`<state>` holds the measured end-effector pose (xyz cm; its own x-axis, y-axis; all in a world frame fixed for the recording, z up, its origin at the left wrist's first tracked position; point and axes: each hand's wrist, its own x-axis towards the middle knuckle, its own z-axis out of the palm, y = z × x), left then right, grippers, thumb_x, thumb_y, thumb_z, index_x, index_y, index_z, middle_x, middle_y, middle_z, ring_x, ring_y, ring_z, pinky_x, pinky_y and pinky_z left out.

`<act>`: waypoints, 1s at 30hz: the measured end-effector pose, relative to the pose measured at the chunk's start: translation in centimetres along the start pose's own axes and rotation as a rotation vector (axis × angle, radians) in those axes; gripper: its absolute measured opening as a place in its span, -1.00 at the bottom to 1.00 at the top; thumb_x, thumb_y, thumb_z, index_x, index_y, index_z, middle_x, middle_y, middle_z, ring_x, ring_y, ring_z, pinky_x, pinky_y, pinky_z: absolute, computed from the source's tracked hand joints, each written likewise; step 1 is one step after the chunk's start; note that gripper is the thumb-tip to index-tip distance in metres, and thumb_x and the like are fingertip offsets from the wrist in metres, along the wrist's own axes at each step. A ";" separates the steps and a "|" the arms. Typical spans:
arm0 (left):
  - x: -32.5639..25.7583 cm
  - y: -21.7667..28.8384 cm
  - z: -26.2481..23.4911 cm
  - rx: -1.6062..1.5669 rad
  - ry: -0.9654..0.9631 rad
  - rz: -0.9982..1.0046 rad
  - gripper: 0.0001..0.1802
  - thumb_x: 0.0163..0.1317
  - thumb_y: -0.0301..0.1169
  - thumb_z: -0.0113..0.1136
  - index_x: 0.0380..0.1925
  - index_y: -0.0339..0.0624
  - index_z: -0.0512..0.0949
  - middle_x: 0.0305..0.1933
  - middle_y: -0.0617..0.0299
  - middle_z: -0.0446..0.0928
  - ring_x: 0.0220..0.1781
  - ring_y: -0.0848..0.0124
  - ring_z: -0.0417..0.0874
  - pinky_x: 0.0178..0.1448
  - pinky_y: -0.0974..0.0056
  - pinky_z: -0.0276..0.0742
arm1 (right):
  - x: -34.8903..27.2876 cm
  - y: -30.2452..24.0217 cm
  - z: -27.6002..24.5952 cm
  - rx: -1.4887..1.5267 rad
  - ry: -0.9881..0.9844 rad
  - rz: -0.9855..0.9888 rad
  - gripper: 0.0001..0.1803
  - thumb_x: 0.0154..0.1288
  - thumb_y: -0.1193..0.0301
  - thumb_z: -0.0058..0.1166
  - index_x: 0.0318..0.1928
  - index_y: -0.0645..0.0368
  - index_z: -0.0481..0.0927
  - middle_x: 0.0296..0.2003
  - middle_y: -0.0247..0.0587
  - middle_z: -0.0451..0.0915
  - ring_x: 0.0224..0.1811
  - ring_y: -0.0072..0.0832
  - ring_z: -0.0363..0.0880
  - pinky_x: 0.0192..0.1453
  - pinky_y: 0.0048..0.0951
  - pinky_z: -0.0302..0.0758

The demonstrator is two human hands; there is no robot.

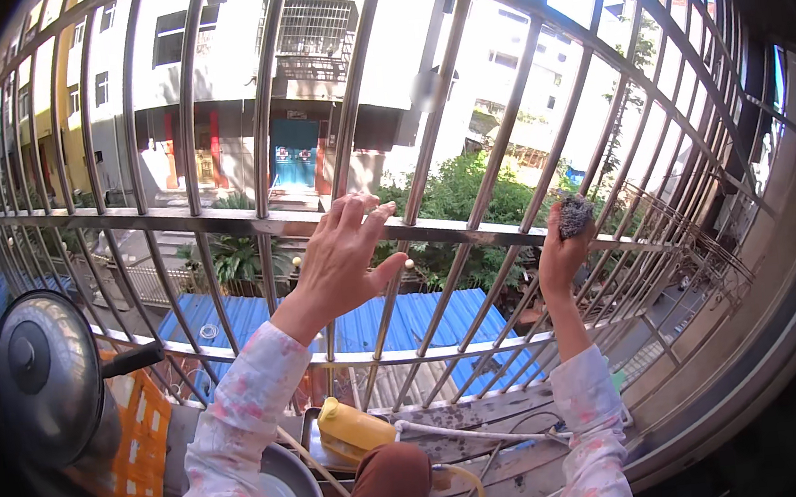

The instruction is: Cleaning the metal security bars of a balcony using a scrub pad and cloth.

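Two hands: left hand (pixel 338 263), fingers spread by the rail (pixel 439 230); right hand (pixel 562 258), fingers squeezing a scrubber (pixel 576 218).
One scrubber: gray, toward the rail's right end.
One bowl (pixel 315 488): partly hidden (a sleeve (pixel 244 432) covers some).

The upper garment has long sleeves in a pale, near-white fabric, printed with soft-edged pink blotches. The left sleeve (pixel 244 432) is loose and creased and ends near the wrist of the bare left hand (pixel 346 253). The right sleeve (pixel 592 430), of matching print, ends lower, exposing part of the right forearm (pixel 567 324) below the bare right hand (pixel 564 253). A rounded knee (pixel 386 486) is covered in plain reddish-brown fabric.
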<state>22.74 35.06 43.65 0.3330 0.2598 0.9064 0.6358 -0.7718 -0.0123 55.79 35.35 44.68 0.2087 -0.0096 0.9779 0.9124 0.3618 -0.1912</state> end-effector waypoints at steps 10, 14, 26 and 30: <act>-2.5 -4.6 -10.0 0.404 0.216 -0.331 -0.54 0.15 -0.30 0.29 0.01 -0.27 0.46 -0.02 -0.02 0.50 0.11 0.02 0.49 0.20 0.02 0.38 | 19.6 -22.9 15.5 0.374 -0.801 0.322 -0.19 0.15 -0.31 0.14 -0.06 0.28 0.64 0.04 0.03 0.56 0.04 -0.17 0.57 0.08 -0.23 0.51; -3.4 -6.7 -9.9 0.314 0.092 -0.363 -0.49 0.17 -0.22 0.31 0.01 -0.31 0.45 -0.07 -0.03 0.50 0.02 0.06 0.54 0.09 0.05 0.46 | 20.8 -25.0 20.4 0.402 -0.272 0.194 -0.60 0.29 0.07 0.03 -0.13 0.11 0.69 -0.30 -0.06 0.72 -0.17 -0.27 0.73 -0.09 -0.21 0.58; -3.7 -8.8 -5.5 0.460 -0.067 -0.256 -0.27 0.06 0.19 0.29 -0.08 -0.27 0.45 -0.19 0.13 0.56 -0.05 0.20 0.57 0.23 -0.03 0.19 | -3.8 -19.8 15.1 0.287 -0.610 0.133 -0.70 0.14 0.15 0.21 -0.40 0.15 0.71 -0.55 0.02 0.64 -0.40 0.00 0.67 -0.18 -0.06 0.57; -4.1 -8.9 -6.1 0.376 -0.091 -0.303 -0.18 -0.05 0.26 0.34 -0.09 -0.25 0.42 -0.14 0.07 0.50 0.03 0.14 0.46 0.29 0.02 0.13 | -3.3 -20.2 14.5 0.226 -0.851 0.071 -0.68 0.17 0.12 0.22 -0.27 0.12 0.71 -0.50 -0.04 0.67 -0.36 -0.06 0.69 -0.17 -0.08 0.57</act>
<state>11.43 37.35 42.62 0.1431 0.5024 0.8527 0.9153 -0.3950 0.0791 31.63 41.57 46.55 -0.1523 0.6847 0.7127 0.7970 0.5115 -0.3211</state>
